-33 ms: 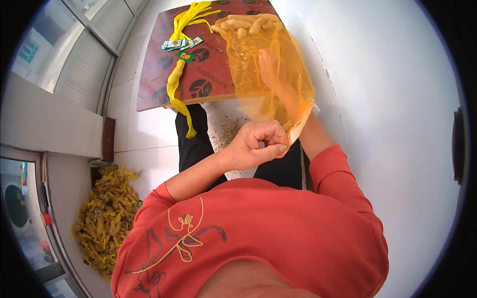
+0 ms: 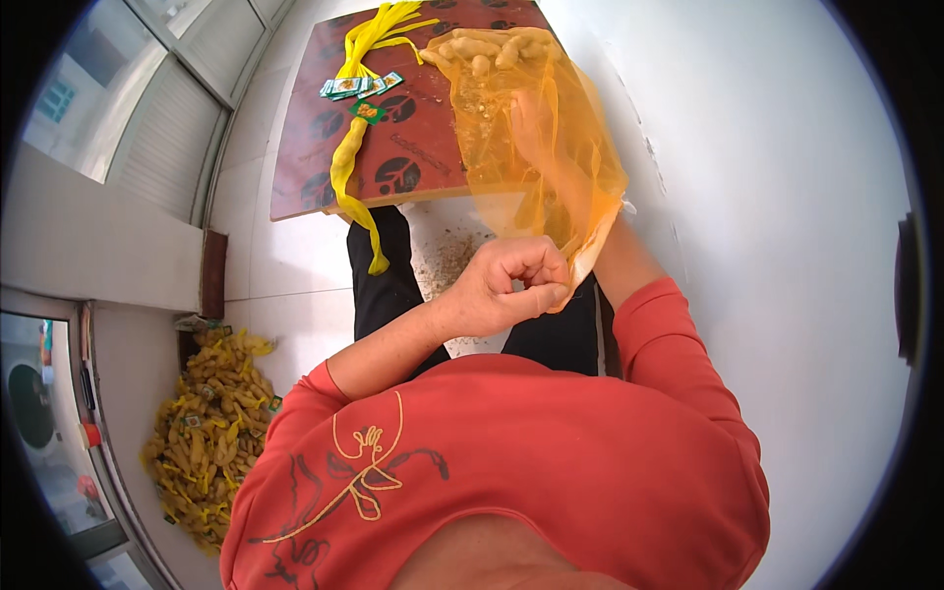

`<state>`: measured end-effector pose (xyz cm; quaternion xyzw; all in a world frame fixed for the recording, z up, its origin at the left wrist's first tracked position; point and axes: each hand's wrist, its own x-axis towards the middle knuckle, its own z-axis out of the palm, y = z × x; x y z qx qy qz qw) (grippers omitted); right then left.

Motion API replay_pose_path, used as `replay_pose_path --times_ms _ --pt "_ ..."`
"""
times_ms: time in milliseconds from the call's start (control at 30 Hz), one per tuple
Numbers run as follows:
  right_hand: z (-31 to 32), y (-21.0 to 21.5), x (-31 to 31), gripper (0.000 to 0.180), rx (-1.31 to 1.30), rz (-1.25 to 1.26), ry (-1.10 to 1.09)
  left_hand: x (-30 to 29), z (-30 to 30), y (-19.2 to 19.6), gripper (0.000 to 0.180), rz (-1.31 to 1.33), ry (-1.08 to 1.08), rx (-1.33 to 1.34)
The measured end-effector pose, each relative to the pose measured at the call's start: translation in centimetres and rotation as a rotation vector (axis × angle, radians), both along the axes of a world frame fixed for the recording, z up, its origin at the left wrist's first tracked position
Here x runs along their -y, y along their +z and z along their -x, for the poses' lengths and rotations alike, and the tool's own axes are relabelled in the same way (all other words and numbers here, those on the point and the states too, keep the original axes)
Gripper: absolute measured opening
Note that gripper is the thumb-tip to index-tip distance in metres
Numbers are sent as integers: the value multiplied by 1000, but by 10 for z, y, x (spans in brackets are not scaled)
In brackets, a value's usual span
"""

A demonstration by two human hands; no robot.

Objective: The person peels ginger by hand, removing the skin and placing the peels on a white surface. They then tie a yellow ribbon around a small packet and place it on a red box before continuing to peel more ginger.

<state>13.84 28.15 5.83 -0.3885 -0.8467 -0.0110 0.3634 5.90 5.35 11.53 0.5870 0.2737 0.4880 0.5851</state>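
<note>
An orange mesh bag lies over the right side of the table and hangs toward my lap. Several lumpy, tan, root-like pieces sit at its far end. My left hand pinches the bag's near rim between thumb and fingers. Inside the bag, my right hand shows through the mesh, its fingers stretched toward the pieces but short of them. A filled yellow mesh sleeve with a green tag hangs over the table's near edge, left of the bag.
The red-brown table also carries a bundle of yellow mesh sleeves with several small labels. A heap of filled yellow nets lies on the floor at left. A white wall stands close on the right.
My right hand and forearm have moved slightly farther into the bag, toward the pieces. My left hand keeps its hold on the rim.
</note>
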Motion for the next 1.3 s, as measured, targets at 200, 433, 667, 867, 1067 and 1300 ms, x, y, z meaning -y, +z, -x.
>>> replay_pose_path --times_ms 200,433,667,867,1067,1300 --pt "42 -67 -142 31 -231 321 -212 -17 21 -10 6 -29 35 69" --pt "79 -61 -209 35 -309 471 -304 -44 46 -38 7 53 200 -31" --pt "88 -67 -221 37 -332 533 -287 -52 39 -72 6 229 254 31" --pt "64 -62 -186 39 -410 628 -212 -50 32 -72 6 281 273 59" --pt "17 -33 -42 35 -451 543 -12 -37 27 -68 6 251 322 19" --pt "-34 -34 95 27 -311 160 -72 -16 26 -72 8 209 450 -35"
